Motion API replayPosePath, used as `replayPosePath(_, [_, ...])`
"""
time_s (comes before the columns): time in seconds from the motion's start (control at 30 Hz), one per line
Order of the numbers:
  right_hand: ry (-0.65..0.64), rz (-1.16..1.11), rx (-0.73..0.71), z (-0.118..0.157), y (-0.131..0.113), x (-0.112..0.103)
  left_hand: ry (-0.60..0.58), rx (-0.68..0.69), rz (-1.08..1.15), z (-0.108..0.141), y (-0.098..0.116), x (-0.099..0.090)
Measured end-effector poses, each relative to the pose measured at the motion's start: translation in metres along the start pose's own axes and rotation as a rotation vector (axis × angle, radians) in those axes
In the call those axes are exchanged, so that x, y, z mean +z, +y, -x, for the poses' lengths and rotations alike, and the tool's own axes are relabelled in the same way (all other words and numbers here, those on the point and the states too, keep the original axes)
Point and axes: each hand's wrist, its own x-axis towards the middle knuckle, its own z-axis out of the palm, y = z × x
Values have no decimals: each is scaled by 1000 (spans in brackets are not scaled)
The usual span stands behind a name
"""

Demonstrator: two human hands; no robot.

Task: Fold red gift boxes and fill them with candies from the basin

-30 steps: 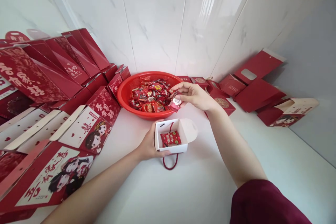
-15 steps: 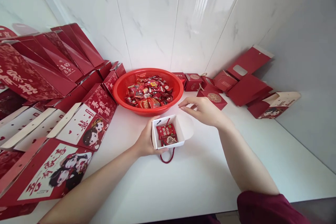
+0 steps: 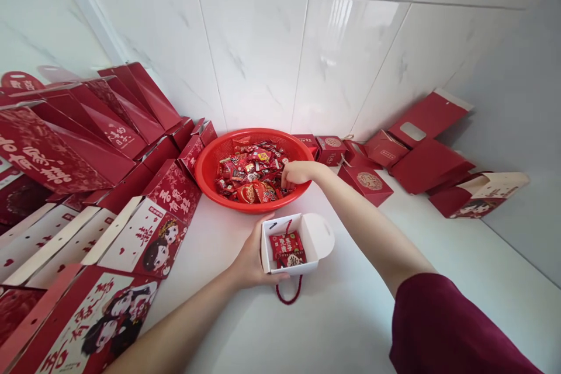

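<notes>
My left hand [image 3: 255, 257] is wrapped round a small gift box [image 3: 310, 245], white inside, its flap folded out to the right. Red candy packets [image 3: 287, 249] lie inside it, and a dark red cord handle [image 3: 289, 298] loops out at the near side. Beyond the box stands a red plastic basket [image 3: 205, 178], heaped with red-wrapped candies [image 3: 252, 172]. Over its right rim reaches my right hand [image 3: 298, 173], fingers bent down and pressed among the wrappers. The fingertips are partly hidden, so what they pinch, if anything, cannot be made out.
Rows of red and white gift boxes [image 3: 127, 239] with printed figures fill the left side. Smaller red boxes [image 3: 366, 181] stand along the wall right of the basket, and larger ones [image 3: 432, 166] lean at the far right. A tiled wall [image 3: 258, 58] closes off the back.
My right hand has moved from above the table, left and away from me, into the candy basket. The left hand still holds the gift box. The whole view has shifted slightly.
</notes>
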Motion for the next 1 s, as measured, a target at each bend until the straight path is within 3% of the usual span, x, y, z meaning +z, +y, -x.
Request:
replayPosePath(0.07, [-65,59,28,-11,-2,3,0,-10,-2,0,0,-1])
replayPosePath(0.23, [-81,158,93,-33,1,13,7,-19,16,0,2,-1])
replayPosePath(0.4, [-135,189,70,-51,7,19,-7,-25,78,1,1,-1])
replayPosePath(0.8, [-154,164,13,-54,11,26,16,-55,94,0,2,2])
replayPosePath(1.0, [-54,41,-84,-42,15,17,11,-42,113,1,1,2])
